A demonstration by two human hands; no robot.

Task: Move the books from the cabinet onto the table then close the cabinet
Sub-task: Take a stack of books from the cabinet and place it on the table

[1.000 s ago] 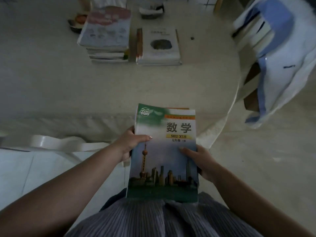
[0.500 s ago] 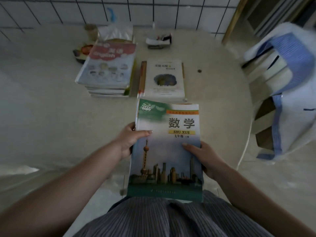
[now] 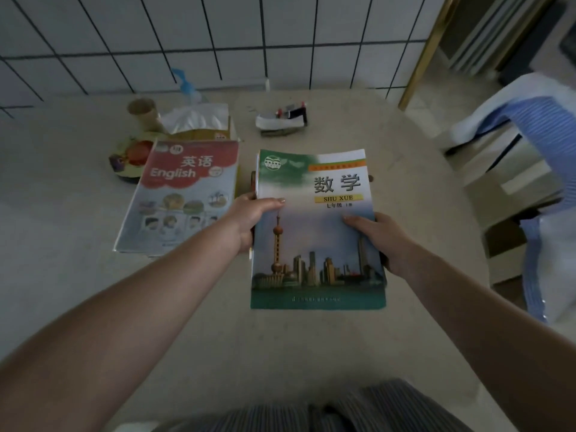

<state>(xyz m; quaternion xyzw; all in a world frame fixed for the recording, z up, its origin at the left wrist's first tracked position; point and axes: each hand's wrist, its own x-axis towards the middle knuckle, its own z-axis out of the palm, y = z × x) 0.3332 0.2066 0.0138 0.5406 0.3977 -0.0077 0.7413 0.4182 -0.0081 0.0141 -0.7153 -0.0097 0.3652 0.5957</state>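
A maths textbook (image 3: 318,241) with a skyline cover is held flat over the beige table (image 3: 280,344), covering the spot where a smaller pile of books stood. My left hand (image 3: 249,219) grips its left edge, thumb on the cover. My right hand (image 3: 377,235) grips its right edge, fingers on the cover. More books sit under the top one; their page edges show at its far left corner. A pile topped by a red and white English textbook (image 3: 184,194) lies to the left. The cabinet is out of sight.
At the table's back stand a tissue box (image 3: 199,123), a paper cup (image 3: 143,112), a small dish with fruit (image 3: 127,160) and a little tray of small items (image 3: 282,118). A chair draped with blue and white cloth (image 3: 536,188) stands at the right. A tiled wall is behind.
Both hands have carried the maths book forward from my lap, over the table edge, onto the spot of the smaller right pile. The view has tilted up toward the wall.
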